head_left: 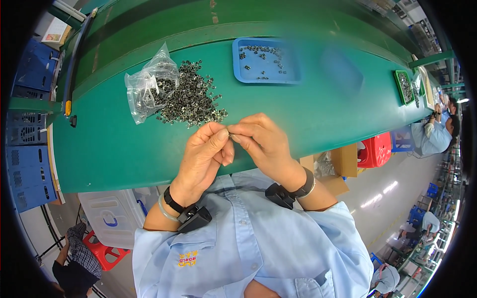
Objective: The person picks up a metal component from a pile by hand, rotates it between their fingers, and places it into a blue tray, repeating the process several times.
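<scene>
My left hand [206, 151] and my right hand [266, 144] meet at the near edge of the green table. Thumbs and forefingers of both pinch one tiny dark part [229, 134], mostly hidden by the fingertips. Just beyond my left hand spreads a heap of small black and silvery metal parts [194, 94]. A clear plastic bag [144, 92] lies at the heap's left side, with some of the parts in it. Farther off, a blue tray [241, 78] holds a scattering of similar small parts, most of them toward its far side.
A green tray [405, 87] of small parts stands at the table's far right, near another person [430, 136]. A red stool [375, 150] and a cardboard box [344, 161] are beside the table at right. Blue crates [32, 169] stack at left, above a lidded plastic bin [112, 213].
</scene>
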Demonstrator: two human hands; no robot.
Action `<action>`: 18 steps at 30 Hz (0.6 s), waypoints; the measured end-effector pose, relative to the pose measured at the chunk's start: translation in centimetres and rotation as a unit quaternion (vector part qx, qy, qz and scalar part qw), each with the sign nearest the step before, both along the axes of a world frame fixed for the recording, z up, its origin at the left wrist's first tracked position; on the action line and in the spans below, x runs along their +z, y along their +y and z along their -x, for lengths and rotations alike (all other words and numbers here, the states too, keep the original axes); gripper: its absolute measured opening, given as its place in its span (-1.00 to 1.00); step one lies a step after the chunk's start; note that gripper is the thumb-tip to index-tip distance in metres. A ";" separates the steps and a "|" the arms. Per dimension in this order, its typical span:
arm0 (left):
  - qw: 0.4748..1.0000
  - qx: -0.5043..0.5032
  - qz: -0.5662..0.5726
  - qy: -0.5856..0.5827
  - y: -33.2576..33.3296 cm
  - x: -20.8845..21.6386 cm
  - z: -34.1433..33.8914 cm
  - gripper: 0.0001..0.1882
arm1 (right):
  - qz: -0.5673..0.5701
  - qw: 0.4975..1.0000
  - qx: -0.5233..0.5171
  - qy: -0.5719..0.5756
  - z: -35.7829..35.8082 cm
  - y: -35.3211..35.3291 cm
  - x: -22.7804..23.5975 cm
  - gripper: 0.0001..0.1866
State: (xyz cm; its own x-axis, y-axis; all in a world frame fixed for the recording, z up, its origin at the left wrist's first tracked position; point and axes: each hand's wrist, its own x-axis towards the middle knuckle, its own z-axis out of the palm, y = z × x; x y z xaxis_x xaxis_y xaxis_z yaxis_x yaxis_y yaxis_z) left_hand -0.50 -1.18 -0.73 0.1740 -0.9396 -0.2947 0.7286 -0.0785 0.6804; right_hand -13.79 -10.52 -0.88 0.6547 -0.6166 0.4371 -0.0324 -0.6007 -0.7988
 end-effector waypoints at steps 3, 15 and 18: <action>1.000 0.003 0.003 -0.004 0.0 -0.1 0.1 -0.85 | -0.005 1.000 0.003 -0.006 0.0 0.0 -0.1 -0.82; 0.997 -0.024 -0.034 -0.061 0.2 1.6 -0.2 -0.82 | 0.053 0.998 0.019 -0.008 0.5 -0.6 -0.6 -0.79; 0.998 -0.031 -0.022 -0.042 0.4 1.8 -0.3 -0.81 | 0.022 0.999 0.023 -0.029 0.5 -0.5 -0.5 -0.80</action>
